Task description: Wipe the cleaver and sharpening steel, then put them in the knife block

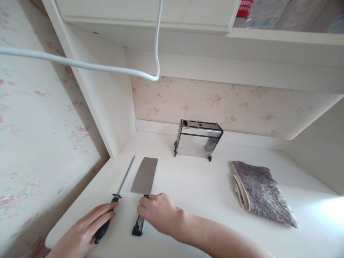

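My left hand (87, 227) is closed over the black handle of a honing steel (125, 178), whose thin grey rod points away from me. Just to its right, a cleaver (145, 175) with a broad grey blade lies flat on the white desktop (185, 193). The fingers of my right hand (159, 212) grip the upper part of the cleaver's dark handle, close to the blade. Its worn lower end sticks out below my hand. Blade and rod lie roughly side by side, apart from each other.
A knife block (199, 141) with clear sides and a slotted black-edged top stands at the back. On the right lies a folded grey-brown cloth (262, 191). A white cable (107, 67) hangs across the upper left. A cabinet (147, 14) overhangs the desktop.
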`<state>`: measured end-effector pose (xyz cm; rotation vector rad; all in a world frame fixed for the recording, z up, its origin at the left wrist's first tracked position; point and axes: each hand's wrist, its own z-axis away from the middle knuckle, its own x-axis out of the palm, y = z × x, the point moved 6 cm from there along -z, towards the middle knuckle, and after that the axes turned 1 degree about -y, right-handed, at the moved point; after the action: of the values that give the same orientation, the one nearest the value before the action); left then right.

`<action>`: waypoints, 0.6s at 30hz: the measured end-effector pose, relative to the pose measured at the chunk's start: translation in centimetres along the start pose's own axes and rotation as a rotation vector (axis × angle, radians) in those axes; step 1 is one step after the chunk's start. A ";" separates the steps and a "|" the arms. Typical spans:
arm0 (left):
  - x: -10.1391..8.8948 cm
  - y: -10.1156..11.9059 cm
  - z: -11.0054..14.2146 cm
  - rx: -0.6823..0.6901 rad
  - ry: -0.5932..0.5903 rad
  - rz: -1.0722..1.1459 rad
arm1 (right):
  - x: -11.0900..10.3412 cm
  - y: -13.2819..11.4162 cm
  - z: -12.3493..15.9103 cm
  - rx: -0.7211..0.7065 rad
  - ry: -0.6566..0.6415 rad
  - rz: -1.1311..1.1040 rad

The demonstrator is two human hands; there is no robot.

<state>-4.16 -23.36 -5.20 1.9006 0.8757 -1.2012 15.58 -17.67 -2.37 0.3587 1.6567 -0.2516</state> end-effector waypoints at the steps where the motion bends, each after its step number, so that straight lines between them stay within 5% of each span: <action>1: 0.1 -0.3 0.0 -0.016 -0.006 0.014 | -0.1 0.0 -0.2 0.003 -0.020 0.000; 8: 0.5 -2.1 -0.4 -0.049 -0.052 0.075 | -0.9 0.5 0.4 0.030 -0.062 -0.135; 11: -0.2 -2.7 -0.6 -0.039 -0.024 0.079 | -1.6 3.1 2.1 0.149 0.013 -0.279; 15: -2.0 -3.2 -2.0 -0.066 0.088 0.100 | -2.7 12.0 7.2 0.542 0.221 -0.429; 18: -3.2 -2.7 -5.5 -0.171 0.189 0.200 | -4.2 20.9 13.6 0.971 0.596 -0.475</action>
<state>-5.01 -17.89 -1.11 1.9313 0.8348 -0.8131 36.39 -3.68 1.13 0.8117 2.0975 -1.4413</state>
